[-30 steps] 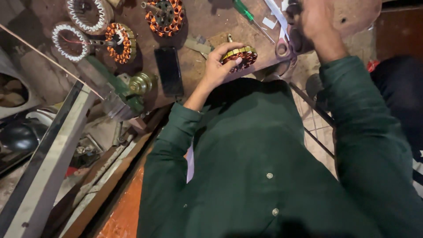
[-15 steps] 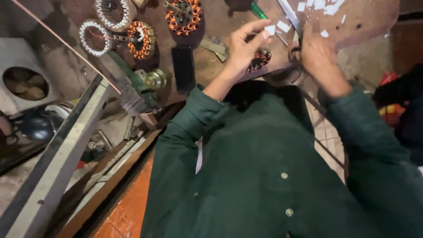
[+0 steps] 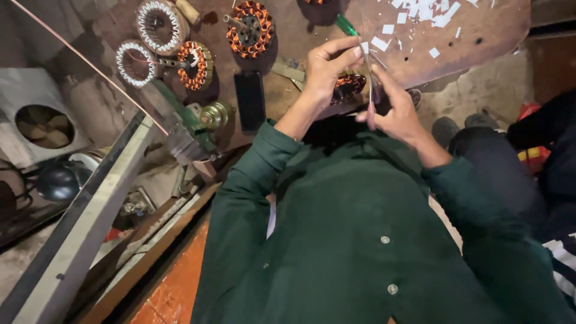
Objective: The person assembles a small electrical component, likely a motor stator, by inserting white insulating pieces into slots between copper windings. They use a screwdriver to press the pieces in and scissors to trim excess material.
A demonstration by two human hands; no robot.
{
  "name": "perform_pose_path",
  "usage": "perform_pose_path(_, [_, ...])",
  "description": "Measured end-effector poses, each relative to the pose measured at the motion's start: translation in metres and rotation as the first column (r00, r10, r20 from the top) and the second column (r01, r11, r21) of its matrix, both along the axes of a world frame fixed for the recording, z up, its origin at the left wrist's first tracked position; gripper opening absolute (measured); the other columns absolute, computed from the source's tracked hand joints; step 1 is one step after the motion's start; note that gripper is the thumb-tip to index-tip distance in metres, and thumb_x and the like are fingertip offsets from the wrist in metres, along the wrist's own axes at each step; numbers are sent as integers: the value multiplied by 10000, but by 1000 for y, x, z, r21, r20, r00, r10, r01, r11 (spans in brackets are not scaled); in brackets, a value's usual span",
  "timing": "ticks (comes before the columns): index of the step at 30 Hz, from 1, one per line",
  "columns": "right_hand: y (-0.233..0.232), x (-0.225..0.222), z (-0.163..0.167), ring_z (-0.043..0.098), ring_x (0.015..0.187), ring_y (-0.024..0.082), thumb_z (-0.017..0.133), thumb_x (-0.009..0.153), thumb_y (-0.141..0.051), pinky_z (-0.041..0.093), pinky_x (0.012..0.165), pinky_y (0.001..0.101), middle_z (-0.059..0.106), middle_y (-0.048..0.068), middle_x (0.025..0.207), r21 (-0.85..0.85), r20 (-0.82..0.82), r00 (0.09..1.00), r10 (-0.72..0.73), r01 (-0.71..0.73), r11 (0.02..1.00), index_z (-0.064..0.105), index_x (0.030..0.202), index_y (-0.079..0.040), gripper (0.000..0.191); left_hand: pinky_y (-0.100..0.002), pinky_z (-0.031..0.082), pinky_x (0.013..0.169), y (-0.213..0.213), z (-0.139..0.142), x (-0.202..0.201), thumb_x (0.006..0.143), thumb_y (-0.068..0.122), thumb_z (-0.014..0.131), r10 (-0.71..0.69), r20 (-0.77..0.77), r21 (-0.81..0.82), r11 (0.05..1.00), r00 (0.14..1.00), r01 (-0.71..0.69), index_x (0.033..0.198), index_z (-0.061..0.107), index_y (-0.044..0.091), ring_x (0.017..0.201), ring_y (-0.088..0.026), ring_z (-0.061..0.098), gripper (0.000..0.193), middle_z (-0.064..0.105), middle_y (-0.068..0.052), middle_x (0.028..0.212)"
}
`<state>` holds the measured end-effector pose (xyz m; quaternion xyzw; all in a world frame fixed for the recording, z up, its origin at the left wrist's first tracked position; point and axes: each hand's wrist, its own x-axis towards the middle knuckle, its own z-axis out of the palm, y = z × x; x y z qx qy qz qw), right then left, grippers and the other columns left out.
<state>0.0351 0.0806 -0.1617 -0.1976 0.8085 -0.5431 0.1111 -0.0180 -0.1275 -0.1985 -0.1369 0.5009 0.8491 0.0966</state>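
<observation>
Dim, warm light falls from above; deep shadows fill the left side; edges bend slightly; focus fairly sharp.

Worn brown tabletop [image 3: 480, 48]: copper-wound stators [image 3: 250, 28], black phone [image 3: 249, 100], green-handled screwdriver [image 3: 345, 25], scattered white paper scraps [image 3: 420, 12].

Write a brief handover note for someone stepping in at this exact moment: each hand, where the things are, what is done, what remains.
Left hand: pinching a small white paper slip above the copper-wound stator at the workbench edge.
Right hand: gripping scissors, blades up at the slip.
Done: many cut paper scraps lie on the bench.
Left: the slip in hand is not yet cut. Other stators wait further back.
</observation>
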Motion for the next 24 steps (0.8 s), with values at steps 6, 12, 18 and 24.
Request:
perform_pose_path(6, [-1, -4, -8, 609, 834, 111, 838, 815, -17, 554, 853, 293, 679, 102, 1022, -10, 113, 994, -10, 11, 1000, 377, 1649, -34, 953, -324, 614, 814, 3, 6, 0, 932, 65, 766, -4, -2, 69, 998, 1000, 5, 1175, 719, -74, 891, -201, 759, 284, 778, -144, 1041])
perform_pose_path(12, [2, 4, 6, 694, 733, 136, 763, 832, -52, 583, 792, 284, 712, 102, 877, 52, 371, 925, -85, 71, 996, 389, 1655, -62, 904, -275, 579, 753, -9, 7, 3, 938, 52, 705, -42, -34, 165, 985, 999, 47, 1235, 676, 23, 900, -145, 737, 301, 751, -58, 1034])
perform_pose_path(18, [-3, -7, 11, 642, 947, 245, 864, 805, -90, 556, 892, 370, 651, 196, 1231, 55, -40, 999, 32, -30, 998, 415, 1610, -24, 924, -300, 578, 786, -10, -1, 6, 962, 23, 740, -44, -105, 109, 992, 994, 55, 1180, 735, -67, 826, -140, 683, 236, 751, -88, 947])
perform_pose_path(24, [-3, -6, 4, 629, 856, 225, 844, 835, -54, 561, 835, 357, 652, 153, 1048, 51, -29, 999, 43, -42, 998, 383, 1633, -24, 922, -296, 589, 788, -9, 0, 6, 933, 20, 758, -39, -30, 88, 995, 999, 42, 1138, 729, -66, 876, -167, 741, 224, 770, -100, 991])
